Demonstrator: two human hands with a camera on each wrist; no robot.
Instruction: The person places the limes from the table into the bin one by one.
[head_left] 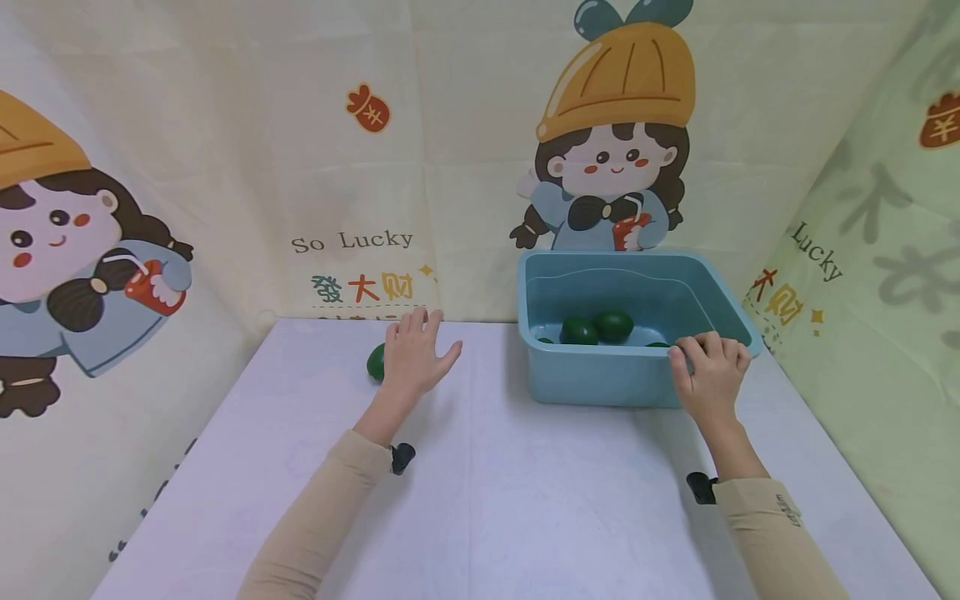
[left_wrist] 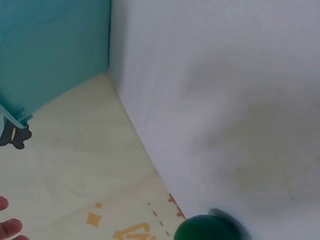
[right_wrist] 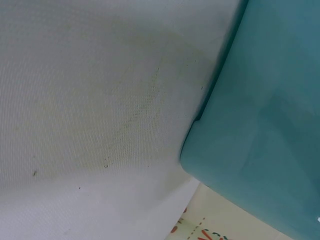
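Note:
A light-blue plastic bin (head_left: 600,375) stands at the back right of the table. Inside it lie several smooth dark-green oval fruits (head_left: 614,326), some partly hidden by the front wall. My right hand (head_left: 708,375) grips the bin's front rim near its right corner, fingers curled over the edge. At the back left, one more green oval fruit (head_left: 376,363) sits on the table, partly covered by my left hand (head_left: 416,354). That hand is spread above and beside the fruit, thumb out to the right. In the left wrist view, the fruit (left_wrist: 207,229) shows at the bottom edge.
The white tabletop (head_left: 480,483) ends at a cream printed cloth (head_left: 465,167) along the back. Similar cloth hangs at the left, and a greenish one (head_left: 885,275) at the right, close to the bin. Both sleeved wrists carry small black devices.

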